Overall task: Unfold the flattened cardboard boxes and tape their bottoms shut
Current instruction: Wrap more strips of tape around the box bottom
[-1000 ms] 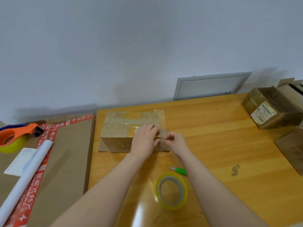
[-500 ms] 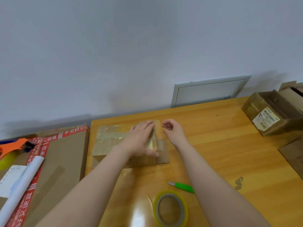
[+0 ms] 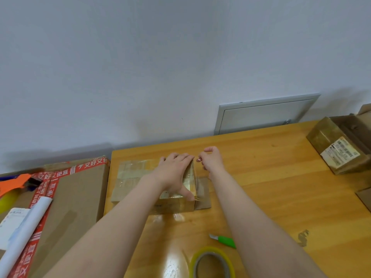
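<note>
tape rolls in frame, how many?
2. One loose tape roll lies on the table at the bottom edge, beside the green knife. The second, a yellow roll, sits in the orange dispenser far left on the large carton, partly cut off. More may be hidden.

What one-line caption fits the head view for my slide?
Left hand presses flat on the taped cardboard box; right hand curled beside its far corner; tape roll in the foreground.

Left hand (image 3: 174, 174) lies flat, palm down, fingers straight; right hand (image 3: 211, 160) curls just beside it, fingertips seemingly pinched together.
</note>
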